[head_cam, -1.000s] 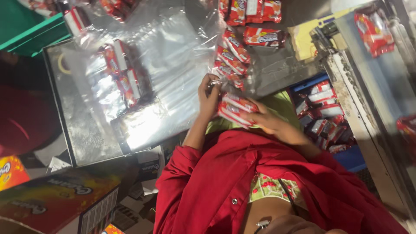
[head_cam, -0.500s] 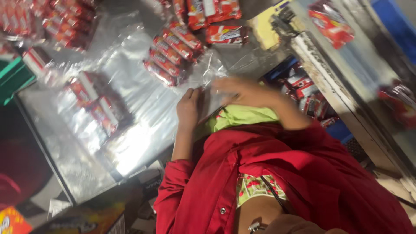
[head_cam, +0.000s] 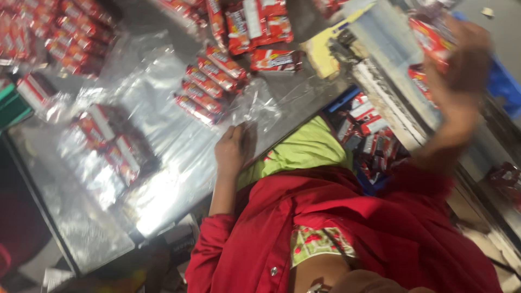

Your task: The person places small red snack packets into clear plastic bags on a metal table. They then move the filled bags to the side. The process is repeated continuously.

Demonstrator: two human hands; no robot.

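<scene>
**One hand pressed on clear film, the other raised and blurred among red packets**

Nearest the camera, a red garment (head_cam: 347, 239) fills the lower frame, with a yellow-green cloth (head_cam: 304, 154) seen above it. The left hand (head_cam: 230, 154) is laid on the edge of the steel table (head_cam: 92, 239), fingers curled and pressed down on a sheet of clear plastic film (head_cam: 179, 135) that is spread over the tabletop. Just beyond that hand, a row of narrow red packets (head_cam: 209, 87) is lined up side by side at a slant on the film. To the left, a looser cluster of red-and-white packets (head_cam: 106, 144) is seen under crinkled plastic. The right hand (head_cam: 458, 65) is raised at the right of the view and heavily blurred; a red packet (head_cam: 431, 38) is seen against it, but whether it is pinched cannot be told. Below that arm, a blue crate (head_cam: 374, 141) holding more red and white packets is tucked beside the table. Farther off, flat red packets (head_cam: 260, 24) are piled at the top centre, and a larger heap of red packets (head_cam: 49, 38) lies at the far left.
</scene>
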